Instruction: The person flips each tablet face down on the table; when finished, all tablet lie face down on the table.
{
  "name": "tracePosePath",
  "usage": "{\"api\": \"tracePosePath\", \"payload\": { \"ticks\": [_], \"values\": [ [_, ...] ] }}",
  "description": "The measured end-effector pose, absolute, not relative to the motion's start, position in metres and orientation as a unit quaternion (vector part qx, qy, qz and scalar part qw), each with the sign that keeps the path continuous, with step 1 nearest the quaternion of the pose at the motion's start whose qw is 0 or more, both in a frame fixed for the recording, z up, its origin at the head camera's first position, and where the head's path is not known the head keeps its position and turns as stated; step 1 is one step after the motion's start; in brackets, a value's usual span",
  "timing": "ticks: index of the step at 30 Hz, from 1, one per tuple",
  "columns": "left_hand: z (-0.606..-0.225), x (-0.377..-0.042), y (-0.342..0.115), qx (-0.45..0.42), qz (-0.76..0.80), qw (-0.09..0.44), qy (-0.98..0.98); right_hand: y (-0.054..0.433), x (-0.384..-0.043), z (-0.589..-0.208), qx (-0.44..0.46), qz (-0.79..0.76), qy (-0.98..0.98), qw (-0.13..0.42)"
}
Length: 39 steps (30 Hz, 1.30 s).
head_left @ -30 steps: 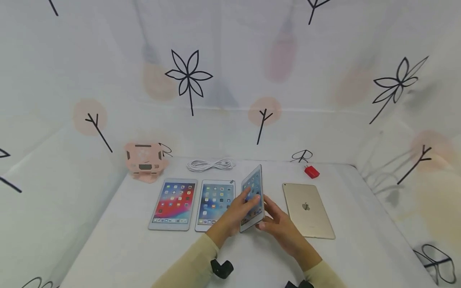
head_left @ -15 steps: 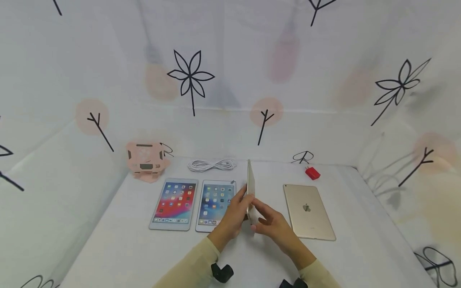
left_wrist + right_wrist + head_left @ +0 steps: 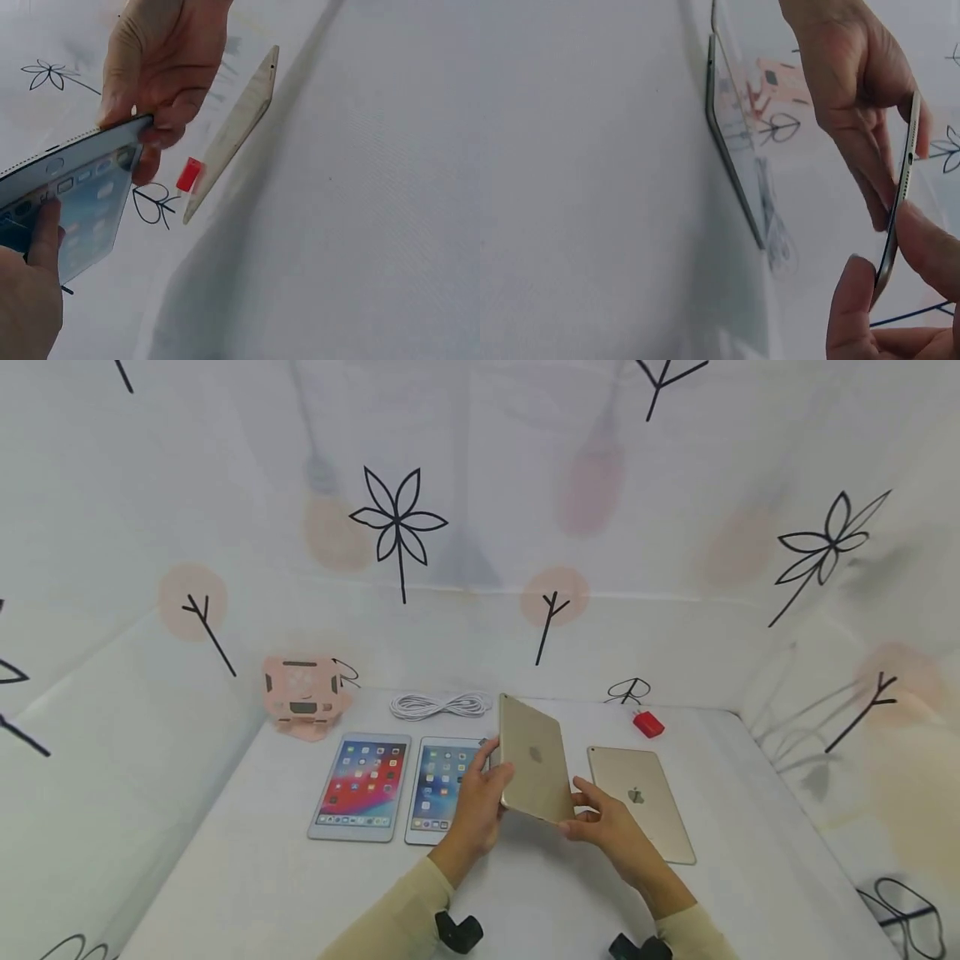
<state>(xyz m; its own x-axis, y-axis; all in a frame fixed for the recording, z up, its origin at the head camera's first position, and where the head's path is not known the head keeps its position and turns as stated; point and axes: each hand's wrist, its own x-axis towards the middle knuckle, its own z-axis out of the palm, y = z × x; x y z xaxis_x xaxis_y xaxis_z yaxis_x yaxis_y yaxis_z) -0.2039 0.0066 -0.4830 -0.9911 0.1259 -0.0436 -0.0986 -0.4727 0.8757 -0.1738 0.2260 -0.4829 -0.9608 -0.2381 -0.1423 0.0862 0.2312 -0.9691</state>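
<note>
A gold-backed tablet is held tilted above the table, its back with a faint logo facing the head camera. My left hand grips its left edge, thumb on the back; in the left wrist view a finger lies across the lit screen. At the lower right corner my right hand pinches the tablet between thumb and fingers. To the left lie two tablets with lit screens, one red and blue, one blue and partly behind my left hand. Another gold tablet lies face down on the right.
Along the back of the table stand a pink cut-out holder, a coiled white cable and a red charger plug. A patterned white cloth hangs behind. The white tabletop extends toward the front.
The held tablet has turned from showing its screen, through edge-on, to showing its gold back. My right hand has moved right with its corner; my left hand keeps its grip.
</note>
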Motion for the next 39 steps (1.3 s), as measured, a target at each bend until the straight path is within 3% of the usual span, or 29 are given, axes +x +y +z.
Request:
{"api": "tracePosePath", "payload": {
  "ticks": [19,39],
  "values": [
    [-0.497,-0.208,-0.016,0.016,0.713,0.192,0.674,0.245,-0.176,-0.499,-0.032,-0.515,0.847,0.127],
    [-0.496,-0.206,-0.015,-0.010,0.675,0.211,0.707,0.234,-0.179,-0.500,-0.017,-0.376,0.918,0.121]
  ]
}}
